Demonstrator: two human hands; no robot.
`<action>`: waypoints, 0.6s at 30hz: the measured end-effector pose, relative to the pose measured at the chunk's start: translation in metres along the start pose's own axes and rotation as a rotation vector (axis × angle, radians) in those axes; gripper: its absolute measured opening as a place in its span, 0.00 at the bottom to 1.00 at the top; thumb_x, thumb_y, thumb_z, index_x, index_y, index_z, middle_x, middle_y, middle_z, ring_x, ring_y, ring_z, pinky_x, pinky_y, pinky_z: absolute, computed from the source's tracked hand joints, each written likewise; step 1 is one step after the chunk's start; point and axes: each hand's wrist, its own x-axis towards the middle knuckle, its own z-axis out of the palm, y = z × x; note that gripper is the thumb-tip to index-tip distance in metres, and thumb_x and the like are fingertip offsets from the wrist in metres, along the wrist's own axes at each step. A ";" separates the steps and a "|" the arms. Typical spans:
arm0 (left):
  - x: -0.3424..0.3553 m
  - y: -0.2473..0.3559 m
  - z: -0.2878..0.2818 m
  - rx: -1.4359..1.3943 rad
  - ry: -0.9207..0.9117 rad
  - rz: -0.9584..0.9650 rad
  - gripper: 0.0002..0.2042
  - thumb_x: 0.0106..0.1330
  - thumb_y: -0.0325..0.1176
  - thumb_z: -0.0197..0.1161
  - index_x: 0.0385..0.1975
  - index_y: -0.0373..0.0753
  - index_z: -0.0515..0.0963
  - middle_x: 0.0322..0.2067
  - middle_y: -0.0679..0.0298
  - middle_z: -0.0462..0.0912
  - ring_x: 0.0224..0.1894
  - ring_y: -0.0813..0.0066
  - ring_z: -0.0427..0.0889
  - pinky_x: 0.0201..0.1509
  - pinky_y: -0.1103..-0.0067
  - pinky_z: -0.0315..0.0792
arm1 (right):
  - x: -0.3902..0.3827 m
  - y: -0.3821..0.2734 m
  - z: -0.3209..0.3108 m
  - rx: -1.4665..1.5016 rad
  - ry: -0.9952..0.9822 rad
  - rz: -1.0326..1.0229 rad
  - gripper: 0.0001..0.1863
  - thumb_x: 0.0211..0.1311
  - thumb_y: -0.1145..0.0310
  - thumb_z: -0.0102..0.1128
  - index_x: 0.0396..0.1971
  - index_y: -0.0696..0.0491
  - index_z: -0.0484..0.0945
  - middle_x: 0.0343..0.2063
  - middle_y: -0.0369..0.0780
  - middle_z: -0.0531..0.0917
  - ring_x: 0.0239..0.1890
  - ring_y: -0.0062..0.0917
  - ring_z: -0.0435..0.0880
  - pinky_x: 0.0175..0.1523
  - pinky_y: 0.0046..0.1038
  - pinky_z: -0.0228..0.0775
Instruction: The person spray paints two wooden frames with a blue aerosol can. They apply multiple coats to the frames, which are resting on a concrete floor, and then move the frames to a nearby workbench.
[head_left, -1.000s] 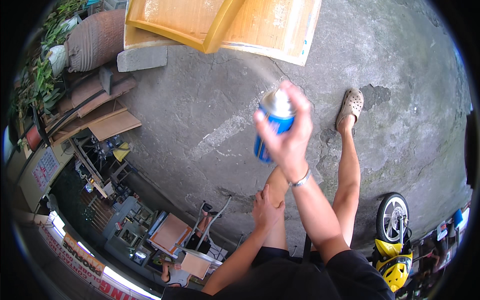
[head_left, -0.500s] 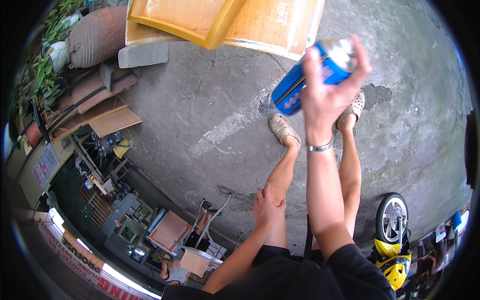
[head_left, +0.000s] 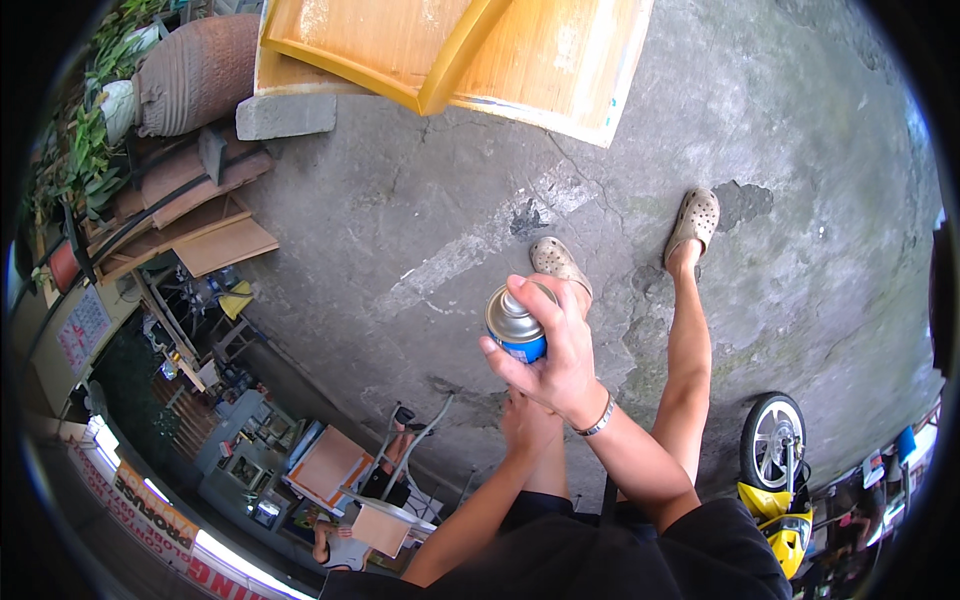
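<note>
My right hand (head_left: 560,360) is wrapped round a blue spray can (head_left: 520,345) with a silver domed top. The index finger reaches over the top of the can, covering most of the nozzle. Seen from above, the can is held in front of my left leg, below the left clog (head_left: 558,262). My left hand (head_left: 530,425) rests on my left knee, just under the right hand. Its fingers lie against the leg and are partly hidden. At the top lies a yellow-painted wooden frame (head_left: 345,65) on a wooden board (head_left: 565,65), apart from both hands.
A grey concrete block (head_left: 287,116) lies beside the board, with a large brown clay pot (head_left: 200,70) behind it. Wooden panels (head_left: 228,247) lean at the left. A yellow motorbike (head_left: 785,530) stands at lower right. A seated person (head_left: 345,545) shows at lower left.
My right hand has brought the spray can down and left, from near the board's edge to above my left leg. The can has tipped, its top now facing me. The left hand stays on the knee.
</note>
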 end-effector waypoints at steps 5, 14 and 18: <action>-0.003 0.026 -0.028 0.032 -0.033 -0.061 0.42 0.55 0.47 0.74 0.71 0.43 0.65 0.59 0.49 0.73 0.55 0.40 0.79 0.54 0.55 0.80 | 0.057 0.023 -0.012 -0.065 0.223 -0.156 0.38 0.52 0.64 0.81 0.64 0.51 0.73 0.47 0.48 0.81 0.48 0.41 0.86 0.47 0.37 0.82; -0.003 0.029 -0.030 0.015 -0.031 -0.098 0.42 0.54 0.48 0.75 0.71 0.47 0.66 0.60 0.51 0.73 0.55 0.41 0.79 0.56 0.56 0.79 | 0.158 0.042 -0.063 -0.126 0.673 -0.187 0.37 0.60 0.66 0.77 0.67 0.53 0.67 0.51 0.47 0.81 0.45 0.27 0.85 0.49 0.27 0.81; -0.001 0.031 -0.032 0.024 -0.022 -0.069 0.42 0.55 0.48 0.73 0.71 0.45 0.65 0.59 0.49 0.73 0.55 0.40 0.80 0.53 0.56 0.81 | 0.116 0.035 -0.045 -0.184 0.469 -0.227 0.38 0.58 0.66 0.78 0.66 0.54 0.68 0.54 0.47 0.81 0.51 0.31 0.84 0.55 0.34 0.79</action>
